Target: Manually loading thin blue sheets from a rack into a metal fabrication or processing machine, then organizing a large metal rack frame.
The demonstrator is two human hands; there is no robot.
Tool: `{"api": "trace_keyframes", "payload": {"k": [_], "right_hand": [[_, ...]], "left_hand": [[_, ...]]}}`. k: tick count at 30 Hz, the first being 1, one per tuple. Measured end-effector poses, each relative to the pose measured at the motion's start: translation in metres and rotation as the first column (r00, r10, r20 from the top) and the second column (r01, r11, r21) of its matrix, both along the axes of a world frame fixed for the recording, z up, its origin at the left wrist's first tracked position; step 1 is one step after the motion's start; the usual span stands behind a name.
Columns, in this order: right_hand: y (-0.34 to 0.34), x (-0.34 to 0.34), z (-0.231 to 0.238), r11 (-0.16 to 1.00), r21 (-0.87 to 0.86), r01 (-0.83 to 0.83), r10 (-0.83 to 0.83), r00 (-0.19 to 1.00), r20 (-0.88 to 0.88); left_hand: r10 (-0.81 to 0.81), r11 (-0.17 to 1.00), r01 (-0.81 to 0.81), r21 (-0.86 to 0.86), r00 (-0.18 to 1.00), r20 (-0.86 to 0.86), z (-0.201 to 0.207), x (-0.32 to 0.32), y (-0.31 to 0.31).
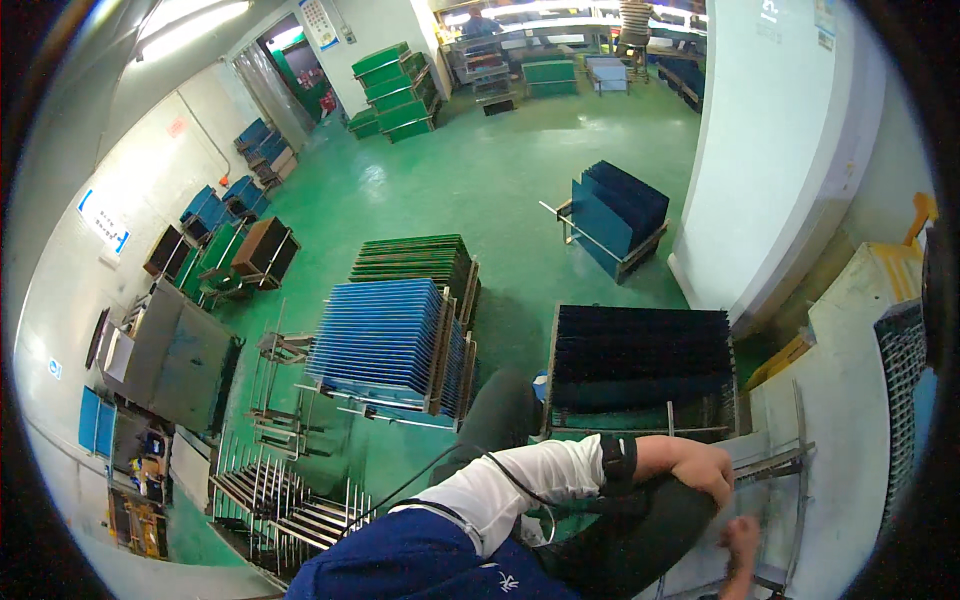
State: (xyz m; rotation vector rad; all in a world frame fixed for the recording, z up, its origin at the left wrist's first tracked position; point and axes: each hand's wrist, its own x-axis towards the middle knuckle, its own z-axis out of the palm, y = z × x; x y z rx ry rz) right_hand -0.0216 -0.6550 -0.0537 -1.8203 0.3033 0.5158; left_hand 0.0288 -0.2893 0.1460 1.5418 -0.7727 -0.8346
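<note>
My left forearm, in a white sleeve with a dark band, reaches across to the right. My left hand (pixel 708 475) rests bent over my raised knee, its fingers hidden from this side. Just below it my right hand (pixel 741 540) is closed, its fingers curled and a little blurred. Whatever it may hold cannot be made out. A bare metal rack frame (pixel 775 465) stands beside both hands at the right. Beyond my knee a rack of dark panels (pixel 640 350) stands on the floor.
Left of my leg stand a rack of blue panels (pixel 375 330) and one of green panels (pixel 410 255). Another rack of dark blue panels (pixel 615 215) is farther off, near a white pillar (pixel 765 150). Empty metal racks (pixel 280 495) lie lower left. Green bins (pixel 395 90) are stacked far back.
</note>
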Motion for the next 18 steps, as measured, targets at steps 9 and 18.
{"api": "trace_keyframes", "payload": {"k": [9,18], "right_hand": [[0.087,-0.134,0.021,0.995,0.101,0.019,0.000,0.981,-0.192],[0.101,-0.135,-0.007,0.996,-0.045,0.075,-0.079,0.993,-0.091]], "left_hand": [[-0.035,0.999,0.035,-0.005,0.998,-0.045,0.021,-0.004,-0.005],[0.014,0.998,-0.015,-0.063,1.000,-0.008,0.005,-0.001,0.000]]}}
